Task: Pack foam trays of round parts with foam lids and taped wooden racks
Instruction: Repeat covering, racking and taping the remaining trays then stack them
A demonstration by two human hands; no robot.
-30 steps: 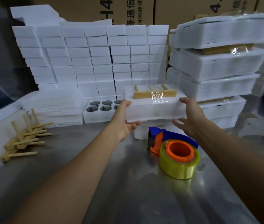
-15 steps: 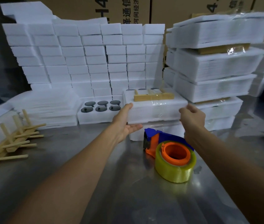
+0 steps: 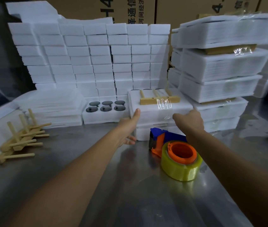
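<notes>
Overhead, cartons [image 3: 130, 9] read "通信"; left hand [image 3: 127, 128] open against the taped pack [image 3: 159, 110], right hand [image 3: 189, 120] loosely curled, holding nothing.

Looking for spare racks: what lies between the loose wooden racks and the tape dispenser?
Only bare steel table and the left forearm, head view.
</notes>
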